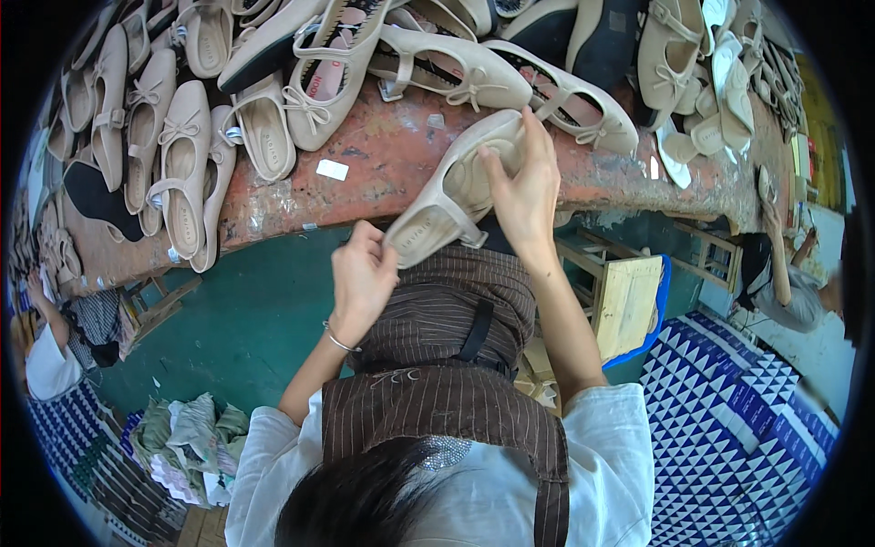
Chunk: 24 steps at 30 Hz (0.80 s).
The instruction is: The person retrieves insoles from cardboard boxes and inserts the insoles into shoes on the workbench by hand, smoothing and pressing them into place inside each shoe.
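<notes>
Shoe under handling: On my feed, one beige strapped shoe was held up across the near edge of the table, heel end toward lower left, toe end toward upper right, its inside facing my view.
Left grip: I recorded the left hand grasping the heel end, fingers curled in at the rim.
Right grip: I recorded the right hand grasping the toe end, thumb laid inside and fingertips at the far edge.
Shoe strap: The strap crossed the opening, its end hanging on the side nearest the person.
Table, far side: Beyond the held shoe I noted a beige shoe with a bow on its side, among others crowded along the back.
Table, left: A cluster of beige shoes lay with toes in mixed directions.
Table surface: Reddish and worn; a small white rectangular piece lay on it, left of the held shoe.
Person: I saw a brown striped apron over a pale shirt, and a bracelet on the left wrist.
Floor: Green; a heap of cloth lay at lower left.
Right side: Blue-and-white patterned boxes were stacked; a co-worker was beyond.
</notes>
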Motion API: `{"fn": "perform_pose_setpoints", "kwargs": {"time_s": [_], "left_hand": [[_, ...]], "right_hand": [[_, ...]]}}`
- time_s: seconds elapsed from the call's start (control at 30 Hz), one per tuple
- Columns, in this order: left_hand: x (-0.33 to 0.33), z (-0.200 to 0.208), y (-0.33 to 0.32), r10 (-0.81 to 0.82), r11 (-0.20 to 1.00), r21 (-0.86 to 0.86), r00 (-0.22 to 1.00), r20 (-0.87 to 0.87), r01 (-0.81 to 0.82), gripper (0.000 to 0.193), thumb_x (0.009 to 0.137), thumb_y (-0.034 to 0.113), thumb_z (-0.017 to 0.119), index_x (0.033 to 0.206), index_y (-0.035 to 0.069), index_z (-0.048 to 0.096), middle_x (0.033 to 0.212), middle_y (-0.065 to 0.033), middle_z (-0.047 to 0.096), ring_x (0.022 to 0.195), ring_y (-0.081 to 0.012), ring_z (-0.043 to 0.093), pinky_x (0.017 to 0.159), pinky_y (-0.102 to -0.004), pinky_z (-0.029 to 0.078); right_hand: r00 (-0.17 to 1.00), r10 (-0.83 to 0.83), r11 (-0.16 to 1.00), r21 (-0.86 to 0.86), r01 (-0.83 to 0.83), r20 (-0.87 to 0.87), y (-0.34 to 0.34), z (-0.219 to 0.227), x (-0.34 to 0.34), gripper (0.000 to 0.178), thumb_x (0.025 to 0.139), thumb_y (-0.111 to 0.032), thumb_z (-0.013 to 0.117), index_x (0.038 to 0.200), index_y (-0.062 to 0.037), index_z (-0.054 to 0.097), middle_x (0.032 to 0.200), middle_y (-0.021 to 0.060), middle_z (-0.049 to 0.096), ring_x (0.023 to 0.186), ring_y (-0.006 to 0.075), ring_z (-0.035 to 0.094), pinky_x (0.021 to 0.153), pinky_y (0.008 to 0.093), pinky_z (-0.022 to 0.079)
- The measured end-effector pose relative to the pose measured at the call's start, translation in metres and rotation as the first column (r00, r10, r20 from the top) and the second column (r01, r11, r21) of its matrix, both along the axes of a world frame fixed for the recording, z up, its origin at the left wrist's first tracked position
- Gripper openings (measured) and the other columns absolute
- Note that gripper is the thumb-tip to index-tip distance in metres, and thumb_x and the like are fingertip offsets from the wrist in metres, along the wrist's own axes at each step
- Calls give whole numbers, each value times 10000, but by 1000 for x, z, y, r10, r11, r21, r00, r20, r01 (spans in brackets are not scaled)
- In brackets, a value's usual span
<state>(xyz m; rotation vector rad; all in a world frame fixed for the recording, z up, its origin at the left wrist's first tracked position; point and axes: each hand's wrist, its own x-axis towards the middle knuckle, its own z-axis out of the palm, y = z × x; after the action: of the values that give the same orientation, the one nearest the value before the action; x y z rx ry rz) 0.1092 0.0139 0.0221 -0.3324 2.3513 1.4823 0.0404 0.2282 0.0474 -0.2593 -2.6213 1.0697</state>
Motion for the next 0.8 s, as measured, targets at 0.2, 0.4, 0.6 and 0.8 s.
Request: {"fn": "perform_pose_setpoints", "kwargs": {"time_s": [0.2,0.4,0.6,0.8], "left_hand": [[6,-10,36,-253,967,34,964,86,251,139,937,64,551,1035,-16,491,567,-174,625,505,-319,655,486,-420,490],[15,-22,76,-331,942,92,941,73,324,159,940,32,522,1051,-25,425,564,-213,603,539,-373,653,515,-466,503],[4,-15,85,-429,887,-193,904,-3,420,363,860,236,692,1090,-9,554,580,-168,616,555,-384,633,521,-473,467],[-14,-17,90,-314,945,-143,940,-133,295,252,807,210,707,822,-21,609,724,-207,612,643,-398,596,599,-452,457]], "right_hand": [[994,24,986,-164,-7,103,22,29,11,393,710,4,767,1082,4,641,1105,192,615,1001,333,640,869,362,517],[957,163,984,34,-176,241,7,18,92,551,663,126,653,1194,0,576,1165,230,650,1208,408,577,1151,613,228],[981,193,941,281,-187,6,9,-24,63,556,679,94,603,1231,25,588,1206,213,632,1211,394,568,1152,604,230],[967,250,911,326,-254,57,22,-26,37,274,773,31,538,1043,28,584,919,155,582,947,346,606,1132,597,263]]}}
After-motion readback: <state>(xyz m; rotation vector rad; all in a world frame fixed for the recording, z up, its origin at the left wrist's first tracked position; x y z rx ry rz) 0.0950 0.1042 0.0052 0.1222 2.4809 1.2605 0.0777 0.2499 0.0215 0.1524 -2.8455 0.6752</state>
